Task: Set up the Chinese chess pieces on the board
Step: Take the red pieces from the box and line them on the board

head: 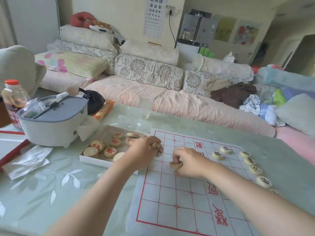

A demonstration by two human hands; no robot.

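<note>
A white cloth chess board (179,198) with red grid lines lies on the table. My left hand (143,150) grips a round wooden piece with a black character (157,149) at the board's far left edge. My right hand (189,161) pinches another wooden piece (175,165) low over the board, near its left side. Several black-lettered pieces (217,155) stand on the board's far right side, most in a row along the right edge (255,169). A shallow white box (92,160) left of the board holds several pieces with red characters (110,152).
A grey lidded container (51,123) stands at the far left with a bottle (12,94) behind it. An empty glass (145,106) stands beyond the board. Crumpled tissues (29,159) lie left of the box. A sofa with cushions runs behind the table.
</note>
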